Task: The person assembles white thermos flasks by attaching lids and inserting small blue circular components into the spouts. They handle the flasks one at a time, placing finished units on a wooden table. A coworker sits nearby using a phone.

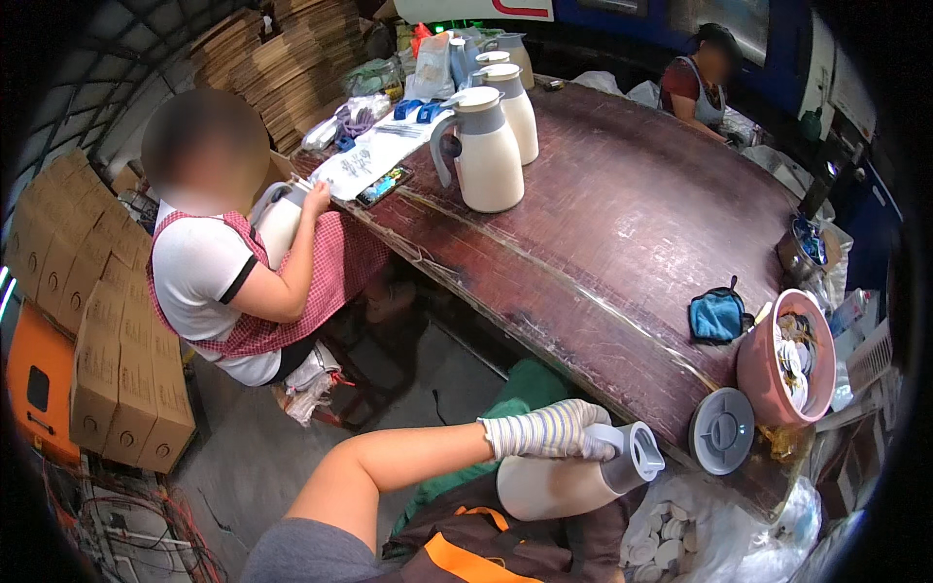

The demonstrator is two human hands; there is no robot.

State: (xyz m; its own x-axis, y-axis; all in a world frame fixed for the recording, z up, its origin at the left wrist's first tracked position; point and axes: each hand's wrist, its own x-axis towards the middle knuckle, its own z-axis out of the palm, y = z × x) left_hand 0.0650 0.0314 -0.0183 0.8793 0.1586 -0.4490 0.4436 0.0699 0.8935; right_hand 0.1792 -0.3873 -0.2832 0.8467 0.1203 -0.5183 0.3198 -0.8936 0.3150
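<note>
A cream-white jug (559, 476) is held lying on its side over the lap, just below the near edge of the table (622, 243), its open grey-rimmed mouth turned toward the right. The left hand (549, 430), covered by a striped knitted glove, is closed over the upper part of the jug near its neck, the forearm reaching in from the lower left. The right hand cannot be seen, so its state cannot be told.

On the dark wooden table, close to the jug's mouth, a round grey lid (721, 430) lies flat. Just beside it a pink bucket (768, 369) filled with small parts is placed, and a blue cloth (717, 316) lies a little farther up. Below the table edge on the right, a clear bag of small white caps (661, 544) is seen.

At the far end of the table several upright white jugs (486, 151) with grey handles are lined up, with a phone (384, 185) lying flat near them. On the left a seated person in a checked apron (253, 282) is occupied with another white jug held against the body. Stacked cardboard boxes (107, 321) stand behind that person. A second person (700, 83) is seated at the far side of the table.
</note>
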